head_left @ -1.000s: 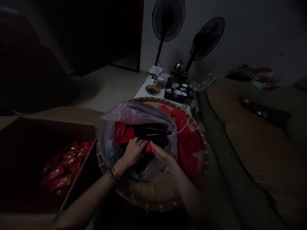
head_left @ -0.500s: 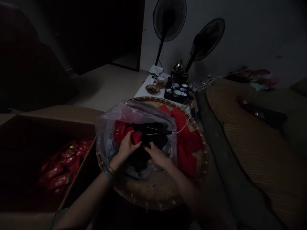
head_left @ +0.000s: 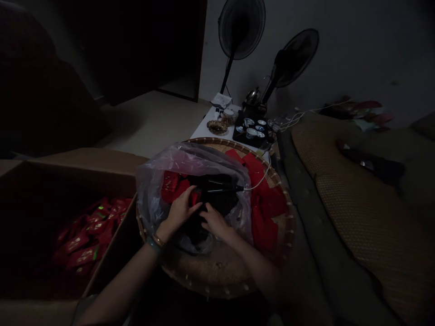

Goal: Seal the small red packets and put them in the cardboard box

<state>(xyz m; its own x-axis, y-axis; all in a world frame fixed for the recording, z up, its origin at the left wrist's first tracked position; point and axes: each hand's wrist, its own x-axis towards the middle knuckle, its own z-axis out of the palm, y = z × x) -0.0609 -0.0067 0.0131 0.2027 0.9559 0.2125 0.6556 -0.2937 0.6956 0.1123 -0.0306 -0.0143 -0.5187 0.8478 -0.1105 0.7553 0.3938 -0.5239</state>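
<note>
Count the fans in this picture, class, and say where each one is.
2. One fan is beyond the white table, near the door frame; the other fan is right of it, before the pale wall. Dark areas could hide more.

Faint pale markings point(head_left: 84, 256) on the boxed red packets point(head_left: 106, 236) — none legible.

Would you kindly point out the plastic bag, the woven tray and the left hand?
Plastic bag point(head_left: 149, 188), head view, its left side.
Woven tray point(head_left: 217, 274), head view, its bare near part.
Left hand point(head_left: 177, 213), head view, back of hand.
</note>
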